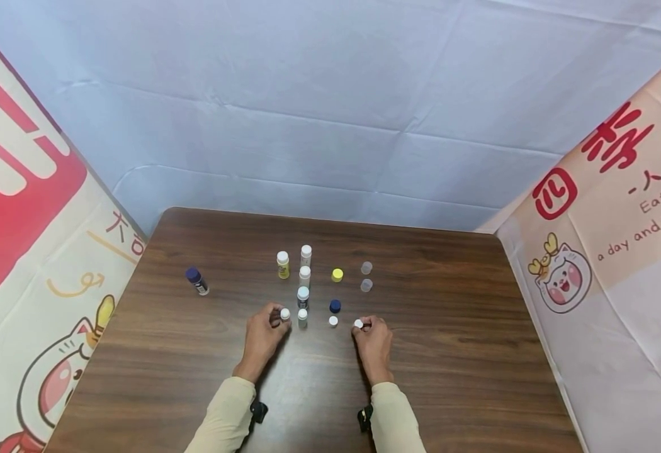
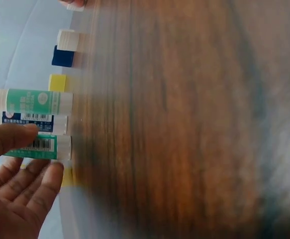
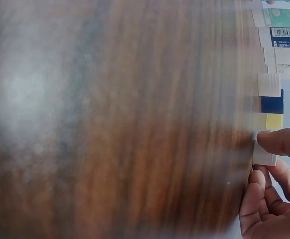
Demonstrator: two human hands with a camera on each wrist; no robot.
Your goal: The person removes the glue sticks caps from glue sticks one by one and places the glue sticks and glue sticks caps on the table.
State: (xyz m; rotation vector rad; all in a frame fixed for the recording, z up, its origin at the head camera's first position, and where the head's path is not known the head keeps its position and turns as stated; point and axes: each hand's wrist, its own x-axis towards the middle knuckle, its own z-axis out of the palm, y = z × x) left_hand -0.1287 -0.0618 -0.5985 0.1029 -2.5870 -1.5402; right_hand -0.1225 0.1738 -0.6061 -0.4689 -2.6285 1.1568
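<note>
My left hand (image 1: 262,336) holds a small green-labelled glue stick (image 2: 48,147) upright on the table, thumb on one side and fingers on the other. Right beside it stands another green glue stick (image 2: 33,102). Behind these, a dark-blue-labelled glue stick (image 1: 303,298), two white ones, the nearer white glue stick (image 1: 305,277) included, and a yellow glue stick (image 1: 282,265) stand uncapped. At the right, my right hand (image 1: 374,343) pinches a white cap (image 3: 265,153) at the tabletop. Another white cap (image 1: 333,321) lies between the hands, in front of a dark blue cap (image 1: 335,306).
Farther back sit a yellow cap (image 1: 337,275) and two translucent caps, one the nearer translucent cap (image 1: 367,285). A glue stick with a dark blue cap (image 1: 197,280) stands apart at the left. Printed cloth hangs past both sides of the wooden table (image 1: 455,352).
</note>
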